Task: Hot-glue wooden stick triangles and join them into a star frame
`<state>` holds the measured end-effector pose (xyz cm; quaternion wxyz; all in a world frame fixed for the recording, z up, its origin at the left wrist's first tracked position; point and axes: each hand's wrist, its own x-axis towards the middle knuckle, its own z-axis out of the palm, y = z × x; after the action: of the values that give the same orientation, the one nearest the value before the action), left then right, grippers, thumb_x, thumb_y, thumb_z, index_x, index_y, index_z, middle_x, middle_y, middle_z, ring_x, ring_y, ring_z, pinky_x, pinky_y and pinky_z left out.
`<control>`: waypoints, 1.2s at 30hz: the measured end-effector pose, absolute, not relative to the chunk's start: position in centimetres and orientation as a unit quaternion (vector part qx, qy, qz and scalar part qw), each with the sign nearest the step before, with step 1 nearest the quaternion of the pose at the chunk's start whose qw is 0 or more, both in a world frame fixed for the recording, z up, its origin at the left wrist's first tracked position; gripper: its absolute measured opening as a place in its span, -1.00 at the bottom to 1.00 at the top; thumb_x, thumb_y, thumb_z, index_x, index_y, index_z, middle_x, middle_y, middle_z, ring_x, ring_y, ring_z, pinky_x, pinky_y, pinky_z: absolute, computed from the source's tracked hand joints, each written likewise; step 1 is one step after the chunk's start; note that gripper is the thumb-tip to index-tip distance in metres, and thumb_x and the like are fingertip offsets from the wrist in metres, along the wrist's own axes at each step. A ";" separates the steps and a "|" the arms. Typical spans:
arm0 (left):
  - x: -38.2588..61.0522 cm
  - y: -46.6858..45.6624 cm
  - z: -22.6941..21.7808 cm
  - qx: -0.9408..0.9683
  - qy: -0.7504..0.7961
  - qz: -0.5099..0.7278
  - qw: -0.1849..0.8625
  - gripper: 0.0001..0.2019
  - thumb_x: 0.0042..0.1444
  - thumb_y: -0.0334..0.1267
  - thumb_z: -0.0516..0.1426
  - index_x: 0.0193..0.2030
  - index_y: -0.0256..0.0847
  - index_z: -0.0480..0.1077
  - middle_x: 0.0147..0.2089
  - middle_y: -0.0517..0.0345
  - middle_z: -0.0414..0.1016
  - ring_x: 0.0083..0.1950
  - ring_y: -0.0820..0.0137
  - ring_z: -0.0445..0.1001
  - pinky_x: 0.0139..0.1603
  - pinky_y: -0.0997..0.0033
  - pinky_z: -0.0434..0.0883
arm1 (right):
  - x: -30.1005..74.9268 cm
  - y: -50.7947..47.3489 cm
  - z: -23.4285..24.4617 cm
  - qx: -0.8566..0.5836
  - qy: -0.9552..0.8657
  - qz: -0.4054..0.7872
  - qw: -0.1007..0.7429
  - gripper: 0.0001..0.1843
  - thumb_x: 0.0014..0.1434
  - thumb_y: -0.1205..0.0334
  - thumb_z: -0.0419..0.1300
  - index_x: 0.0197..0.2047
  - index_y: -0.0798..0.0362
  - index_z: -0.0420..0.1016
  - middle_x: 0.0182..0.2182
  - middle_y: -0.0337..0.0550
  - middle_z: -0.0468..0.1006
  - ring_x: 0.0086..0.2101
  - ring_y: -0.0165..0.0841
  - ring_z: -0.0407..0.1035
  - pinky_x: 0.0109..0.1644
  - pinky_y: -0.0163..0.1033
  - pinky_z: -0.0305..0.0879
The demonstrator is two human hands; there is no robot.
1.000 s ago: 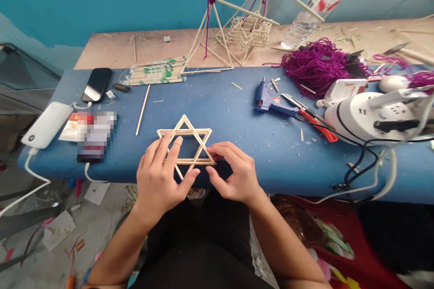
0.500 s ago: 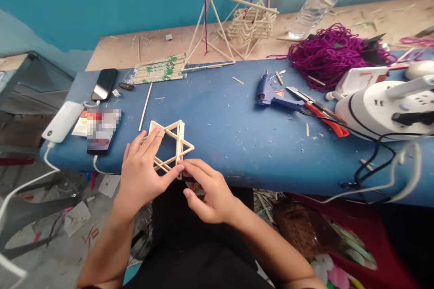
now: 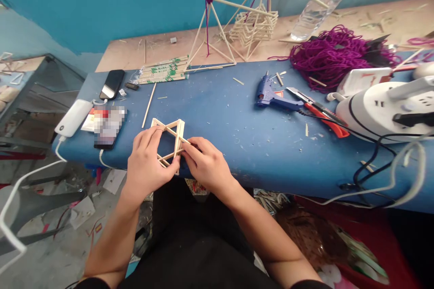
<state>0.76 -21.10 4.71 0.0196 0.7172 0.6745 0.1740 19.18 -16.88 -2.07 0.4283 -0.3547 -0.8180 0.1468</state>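
Observation:
A six-pointed star of pale wooden sticks (image 3: 172, 132) lies near the front edge of the blue table (image 3: 224, 122). My left hand (image 3: 149, 165) covers the star's left half, with its fingers curled over the sticks and its thumb pressed against the lower point. My right hand (image 3: 203, 165) pinches the star's right point between thumb and fingers. Both hands grip the star. The lower part of the star is hidden under my fingers.
A blue glue gun (image 3: 271, 97) and an orange cutter (image 3: 322, 113) lie to the right, beside a white power strip reel (image 3: 383, 113) and purple yarn (image 3: 335, 56). Stick pyramids (image 3: 217, 38), chopstick packs (image 3: 164, 70), a phone (image 3: 111, 83) and a power bank (image 3: 73, 117) sit behind and left.
The star has been turned about a quarter and slid left towards the table's front edge. Both hands followed it and closed tighter on it.

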 end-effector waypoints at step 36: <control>1.2 -12.6 5.1 0.839 0.489 0.184 0.150 -0.25 -0.02 -0.23 0.32 0.39 -0.13 0.43 0.37 -0.13 0.58 0.40 -0.15 0.45 0.46 -0.28 0.45 | 33.3 -9.9 0.7 -0.574 -0.748 -0.052 0.329 -0.65 0.41 0.32 0.18 0.20 0.16 0.58 0.11 0.23 0.69 0.11 0.07 0.55 0.26 0.22 0.53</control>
<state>1.24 -12.62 5.09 0.1497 0.8394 0.4887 0.1845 33.25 -9.91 0.70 0.3295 -0.5737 -0.7480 -0.0524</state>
